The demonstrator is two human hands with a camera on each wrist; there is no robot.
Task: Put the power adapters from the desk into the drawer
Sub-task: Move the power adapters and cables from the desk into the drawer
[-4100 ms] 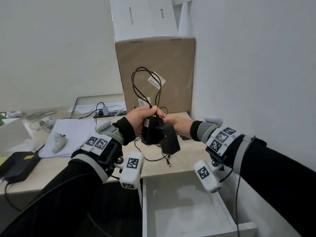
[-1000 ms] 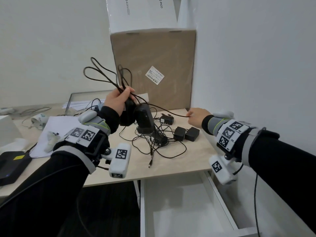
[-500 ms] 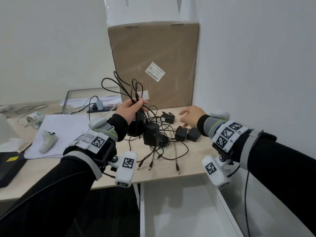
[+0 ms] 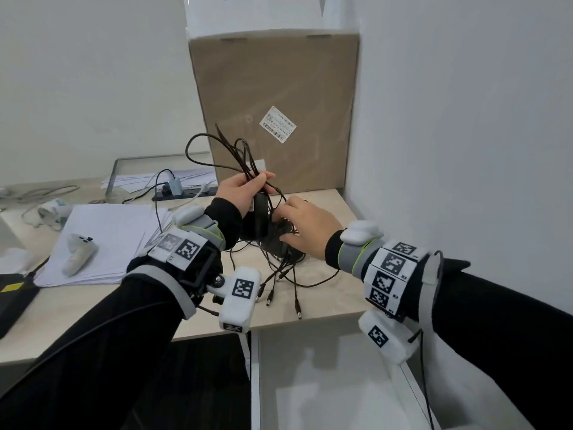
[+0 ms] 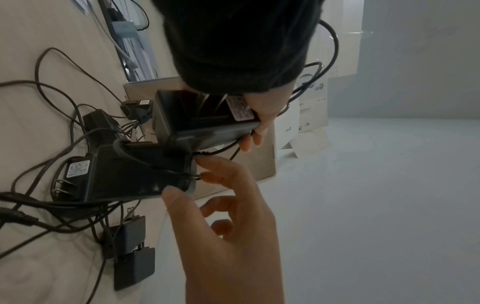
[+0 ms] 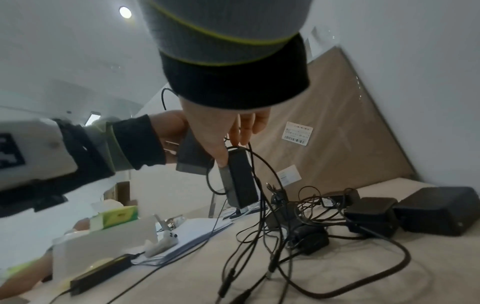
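Left hand (image 4: 240,189) — fingers curled round one black adapter (image 5: 205,121) and a fistful of its looped cords (image 4: 223,147), held above the bench (image 4: 325,293) at about 12 o'clock from the tangle.

Second adapter (image 5: 140,174) hangs just below the first, cords crossing both. Right hand (image 4: 305,226) reaches in from 3 o'clock, thumb and a fingertip touching the end of this lower block; fingers mostly straight, no firm hold yet by the look of it.

More adapters (image 6: 371,214) lie on the bench at the right, by the wall, wound into the same cords. Drawer (image 4: 310,383) stands open below the bench edge, at 6 o'clock.

Judgement on the step — freeing the lower block from the bundle:
- steady the block with the right hand, then trace one cord at a time; pulling hard would likely tighten the knot
- keep the left hand high so loose plugs (image 4: 269,302) hang free
- lower into the drawer block first, cord after
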